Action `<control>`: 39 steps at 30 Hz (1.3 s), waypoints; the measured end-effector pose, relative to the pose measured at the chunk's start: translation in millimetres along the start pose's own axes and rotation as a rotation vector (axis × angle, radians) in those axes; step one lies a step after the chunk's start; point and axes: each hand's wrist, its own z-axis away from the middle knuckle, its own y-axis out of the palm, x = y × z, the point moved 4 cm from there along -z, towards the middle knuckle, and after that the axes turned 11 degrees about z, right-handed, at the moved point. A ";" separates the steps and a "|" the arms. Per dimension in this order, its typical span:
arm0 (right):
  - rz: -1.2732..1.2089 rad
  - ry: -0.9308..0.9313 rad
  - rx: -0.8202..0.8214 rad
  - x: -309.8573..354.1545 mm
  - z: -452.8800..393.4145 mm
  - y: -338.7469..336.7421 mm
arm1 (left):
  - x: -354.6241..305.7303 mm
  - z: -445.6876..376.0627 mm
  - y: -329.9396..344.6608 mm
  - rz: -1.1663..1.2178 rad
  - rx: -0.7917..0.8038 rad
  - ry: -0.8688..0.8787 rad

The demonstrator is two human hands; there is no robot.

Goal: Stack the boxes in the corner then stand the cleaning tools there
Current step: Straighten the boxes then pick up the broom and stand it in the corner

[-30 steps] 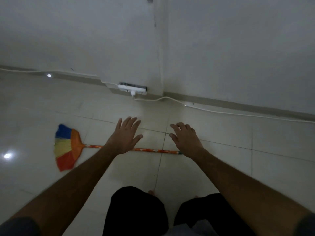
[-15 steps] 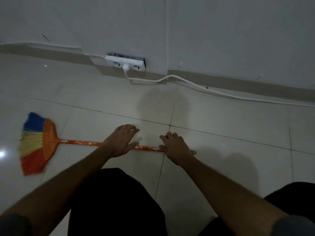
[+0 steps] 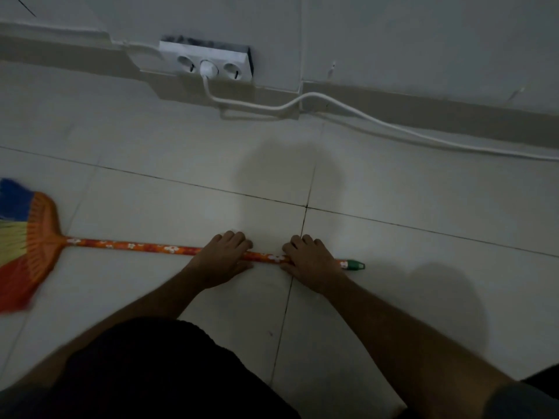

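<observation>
Both hands now down on the broom handle [image 3: 136, 247]; a second ago they hovered above it with fingers spread, half a second ago they were just landing. View has dropped and closed in too: person is crouched lower, dark-clothed knees filling the bottom of the frame.

Left hand [image 3: 222, 261]: fingers curled over the stick about two-thirds of the way from the brush head, thumb on the near side. Looks like a wrap, but the underside is hidden, so how fully it is closed I cannot tell. Right hand [image 3: 311, 263]: same posture, just beside the left, near the green end cap [image 3: 355, 264], fingers curled over the far side of the stick.

Broom lies flat on the tiled floor [image 3: 423, 192], roughly parallel to the wall, multicoloured brush head [image 3: 21, 246] at far left and partly cut off by the frame edge. Head is blurred, possibly from camera motion.

Wall socket strip [image 3: 208, 63] sits above the skirting with one white cable [image 3: 348, 111] plugged in, trailing right along the floor edge.

No boxes in view, so the stacking step cannot be judged from here. Reading: this is the pick-up of a cleaning tool, grip just being taken, lift not yet begun. Both hands are bunched at one end, so the head end will likely swing; the cable and plug are near the likely standing spot.
</observation>
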 end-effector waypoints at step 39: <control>0.131 0.311 -0.648 -86.6 322.1 -559.6 | -311.0 68.6 -510.3 0.455 -0.033 -0.065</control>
